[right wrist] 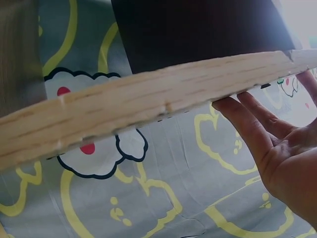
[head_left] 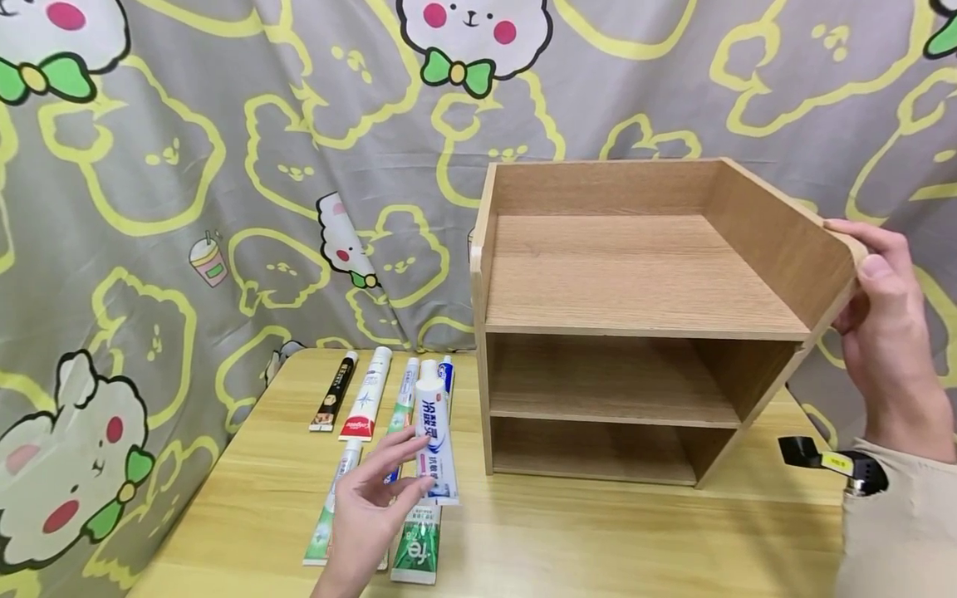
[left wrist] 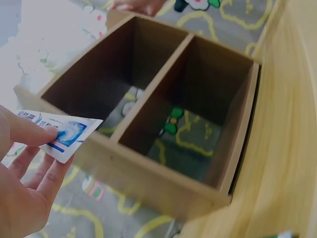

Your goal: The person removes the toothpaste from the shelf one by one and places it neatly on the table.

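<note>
In the head view my left hand [head_left: 366,507] pinches a white-and-blue toothpaste tube [head_left: 434,428] between thumb and fingers, cap upward, over other tubes on the table. The left wrist view shows the flat tail of that tube [left wrist: 72,136] under the thumb, near the wooden desktop shelf [head_left: 613,266]. My right hand [head_left: 890,332] holds the upper front corner of the shelf's right side panel, thumb on the near edge. In the right wrist view, fingers [right wrist: 242,119] touch the panel's edge [right wrist: 168,89]. Both lower compartments look bare inside.
Left of the shelf, toothpaste tubes lie in two rows: a black tube [head_left: 334,390], a white-and-red tube [head_left: 368,394], a green-and-white tube [head_left: 332,507], a green tube [head_left: 417,544] and others partly covered. A patterned grey curtain [head_left: 419,166] hangs behind the wooden table [head_left: 247,498].
</note>
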`<state>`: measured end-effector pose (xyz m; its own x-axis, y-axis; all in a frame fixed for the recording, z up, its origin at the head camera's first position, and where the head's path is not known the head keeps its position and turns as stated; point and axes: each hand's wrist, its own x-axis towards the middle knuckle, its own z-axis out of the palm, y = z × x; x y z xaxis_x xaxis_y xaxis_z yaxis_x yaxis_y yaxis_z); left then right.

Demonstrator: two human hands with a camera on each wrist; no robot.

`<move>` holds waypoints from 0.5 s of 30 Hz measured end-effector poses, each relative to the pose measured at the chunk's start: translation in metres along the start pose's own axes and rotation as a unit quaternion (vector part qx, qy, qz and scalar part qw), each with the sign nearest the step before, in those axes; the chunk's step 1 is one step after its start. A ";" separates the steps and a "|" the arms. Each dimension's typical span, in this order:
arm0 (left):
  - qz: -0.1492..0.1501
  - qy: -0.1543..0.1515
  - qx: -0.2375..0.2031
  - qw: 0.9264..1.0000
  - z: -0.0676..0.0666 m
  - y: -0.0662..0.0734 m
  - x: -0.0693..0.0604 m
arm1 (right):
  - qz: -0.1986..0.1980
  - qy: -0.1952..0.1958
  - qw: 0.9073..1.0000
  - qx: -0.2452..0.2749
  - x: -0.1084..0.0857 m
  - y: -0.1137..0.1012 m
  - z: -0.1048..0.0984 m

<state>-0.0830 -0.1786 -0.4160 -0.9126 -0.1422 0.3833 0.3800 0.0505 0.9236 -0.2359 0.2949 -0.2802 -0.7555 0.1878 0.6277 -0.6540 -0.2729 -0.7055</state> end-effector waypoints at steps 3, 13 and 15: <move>-0.001 0.016 0.009 1.000 -0.010 -0.004 0.000 | 0.000 -0.004 1.000 -0.004 -0.001 0.000 -0.001; 0.002 0.045 0.014 0.999 -0.035 -0.012 0.000 | 0.004 0.007 1.000 -0.004 0.000 0.001 -0.005; -0.009 0.058 0.019 0.998 -0.040 -0.012 -0.001 | 0.005 0.008 1.000 -0.008 0.001 0.003 -0.005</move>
<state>-0.0807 -0.2182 -0.4279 -0.8945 -0.2573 0.3656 0.3563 0.0835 0.9306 -0.2384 0.2993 -0.2831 -0.7627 0.2011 0.6147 -0.6466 -0.2602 -0.7171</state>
